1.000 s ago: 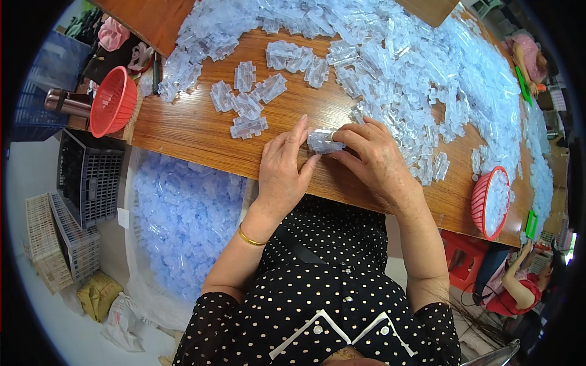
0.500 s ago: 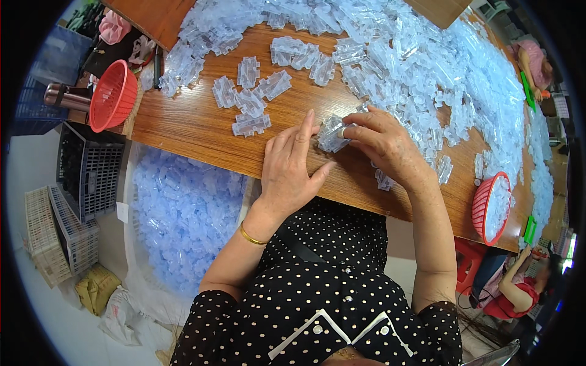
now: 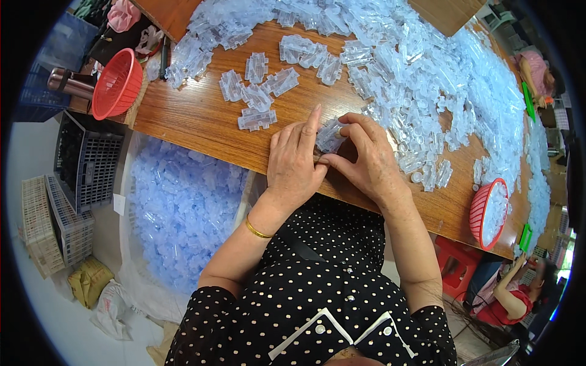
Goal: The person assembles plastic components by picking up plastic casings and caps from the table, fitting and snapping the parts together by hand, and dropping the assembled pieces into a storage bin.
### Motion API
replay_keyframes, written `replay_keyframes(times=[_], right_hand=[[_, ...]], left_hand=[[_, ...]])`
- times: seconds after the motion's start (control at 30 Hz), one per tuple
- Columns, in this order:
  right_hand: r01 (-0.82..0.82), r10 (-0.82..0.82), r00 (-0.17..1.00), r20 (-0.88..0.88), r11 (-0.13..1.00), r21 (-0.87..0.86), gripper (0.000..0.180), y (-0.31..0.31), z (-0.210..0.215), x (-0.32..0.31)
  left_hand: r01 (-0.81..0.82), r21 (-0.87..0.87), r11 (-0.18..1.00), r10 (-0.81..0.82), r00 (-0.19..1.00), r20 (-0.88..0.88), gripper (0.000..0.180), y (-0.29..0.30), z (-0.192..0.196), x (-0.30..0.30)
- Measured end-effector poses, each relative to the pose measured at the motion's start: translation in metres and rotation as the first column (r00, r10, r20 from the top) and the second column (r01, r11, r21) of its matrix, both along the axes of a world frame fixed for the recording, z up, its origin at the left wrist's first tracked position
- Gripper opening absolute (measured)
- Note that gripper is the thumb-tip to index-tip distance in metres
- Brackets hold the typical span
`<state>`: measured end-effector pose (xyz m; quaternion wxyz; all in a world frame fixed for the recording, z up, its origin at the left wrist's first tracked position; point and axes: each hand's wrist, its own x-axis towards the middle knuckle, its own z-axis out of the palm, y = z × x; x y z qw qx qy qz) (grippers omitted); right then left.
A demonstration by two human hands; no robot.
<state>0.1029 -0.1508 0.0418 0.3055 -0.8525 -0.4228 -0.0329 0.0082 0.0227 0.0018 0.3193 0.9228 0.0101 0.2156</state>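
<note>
A clear plastic part [image 3: 329,136], boxy and ribbed, lies between my hands near the table's front edge. My right hand [image 3: 369,160] is closed on it, with fingers bent over its right side and thumb at its near end. My left hand [image 3: 293,163] rests beside its left side. Its index finger is stretched out and its thumb points toward the right thumb; the other fingers lie along the table. The near end of the part is partly covered by the hands. Several similar clear parts [image 3: 256,96] lie in a loose cluster to the left, beyond my left hand.
A large heap of clear parts [image 3: 421,67] covers the back and right of the wooden table [image 3: 183,116]. A red basket [image 3: 117,85] stands at left, a filled one [image 3: 488,213] at right. A bin of parts [image 3: 183,213] sits below. Two other people work at far right.
My right hand has drawn nearer, its thumb now close to my left hand. My left thumb has moved in toward its fingers. The view has shifted slightly.
</note>
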Motion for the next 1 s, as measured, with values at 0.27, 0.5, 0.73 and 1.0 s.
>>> replay_keyframes(times=[0.27, 0.5, 0.73, 1.0], right_hand=[[-0.026, 0.028, 0.998, -0.057, 0.999, 0.025, 0.043, -0.004, 0.007, 0.01], [-0.065, 0.065, 0.996, -0.066, 0.998, 0.005, 0.042, -0.007, 0.005, 0.011], [-0.06, 0.059, 0.998, -0.02, 0.998, -0.012, 0.041, 0.001, 0.007, 0.007], [0.014, -0.011, 0.998, -0.055, 0.999, 0.046, 0.04, 0.006, -0.003, -0.001]], left_hand=[[-0.005, -0.057, 0.998, 0.006, 1.0, 0.0, 0.104, 0.001, -0.002, 0.0], [0.002, -0.052, 0.999, -0.003, 1.0, -0.001, 0.104, 0.001, 0.0, 0.001], [-0.001, -0.076, 0.997, -0.001, 1.0, -0.017, 0.104, 0.001, 0.001, 0.002], [0.003, -0.105, 0.994, -0.008, 0.998, -0.055, 0.107, 0.006, -0.001, 0.003]])
